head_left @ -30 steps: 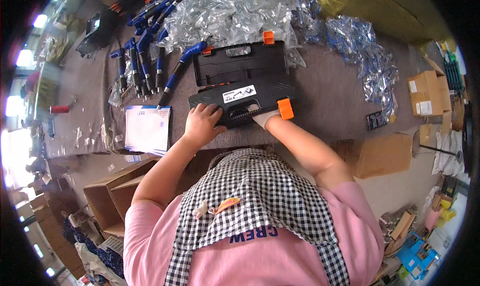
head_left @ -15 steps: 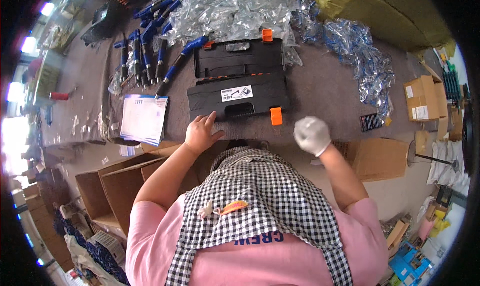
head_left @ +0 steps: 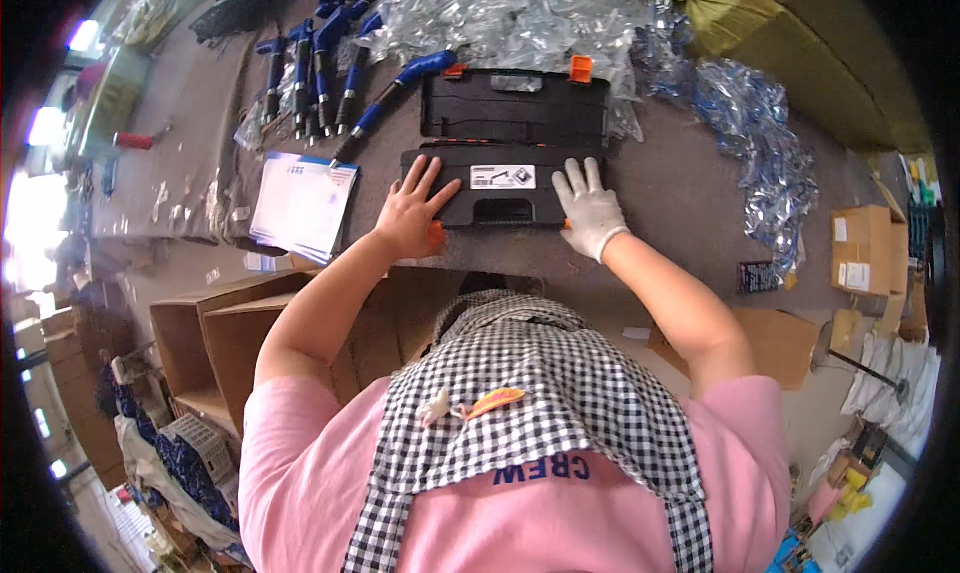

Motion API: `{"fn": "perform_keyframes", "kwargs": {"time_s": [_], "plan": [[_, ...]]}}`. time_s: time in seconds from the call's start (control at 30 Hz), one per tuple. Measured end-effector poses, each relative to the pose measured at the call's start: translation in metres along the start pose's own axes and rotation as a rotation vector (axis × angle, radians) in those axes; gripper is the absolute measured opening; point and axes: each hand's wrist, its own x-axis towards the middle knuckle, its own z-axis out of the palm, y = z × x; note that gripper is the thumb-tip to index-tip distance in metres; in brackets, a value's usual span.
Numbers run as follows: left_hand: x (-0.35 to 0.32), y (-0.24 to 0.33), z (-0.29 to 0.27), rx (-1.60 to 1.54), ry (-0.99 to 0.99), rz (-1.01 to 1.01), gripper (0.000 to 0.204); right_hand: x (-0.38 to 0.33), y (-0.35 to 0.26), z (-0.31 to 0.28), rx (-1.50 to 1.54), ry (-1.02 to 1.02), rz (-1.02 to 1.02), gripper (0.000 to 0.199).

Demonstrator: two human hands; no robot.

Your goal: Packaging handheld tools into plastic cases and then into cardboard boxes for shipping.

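A black plastic tool case (head_left: 455, 209) with a white label (head_left: 503, 178) on top lies closed in front of me, near the table's front edge. My left hand (head_left: 412, 216) is bare and rests on the case's left end, fingers spread. An orange latch (head_left: 436, 236) shows beside its thumb. On the right end lies my right hand (head_left: 592, 208) in a white glove, fingers stretched out flat; it hides the latch area there. Just behind, a second black case part (head_left: 515, 113) with orange latches (head_left: 581, 69) at its far edge shows its hollow inside.
Several blue-handled tools (head_left: 322, 68) lie at the back left. Printed sheets (head_left: 303, 205) are stacked left of the case. Clear plastic bags (head_left: 500, 23) pile up behind, with blue-and-clear bags (head_left: 765, 143) to the right. A cardboard box (head_left: 862, 248) stands far right; open cartons (head_left: 215, 348) sit below.
My right hand has come forward and left from the table's edge onto the case. My left hand has moved further onto the lid. The raised right-hand orange latch no longer shows.
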Motion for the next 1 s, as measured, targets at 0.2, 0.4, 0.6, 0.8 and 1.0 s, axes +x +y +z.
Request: {"fn": "perform_keyframes", "kwargs": {"time_s": [0.2,0.4,0.6,0.8,1.0], "plan": [[-0.001,-0.006,0.017,0.03,0.02,-0.028,0.095,0.004,-0.001,-0.022,-0.04,-0.181,-0.047,0.1],[0.0,-0.006,0.024,0.085,0.022,-0.032,0.087,0.006,0.001,-0.011,-0.041,-0.143,-0.02,0.096],[0.003,-0.001,0.016,0.088,0.013,-0.03,0.092,-0.003,-0.001,-0.011,0.018,-0.093,-0.013,0.094],[0.011,0.065,0.024,-0.01,0.294,0.259,0.077,-0.011,-0.02,-0.011,0.03,0.008,-0.026,0.09],[0.055,0.072,0.049,0.29,0.27,0.205,0.015,-0.029,-0.002,-0.001,0.076,0.146,-0.1,0.094]]}}
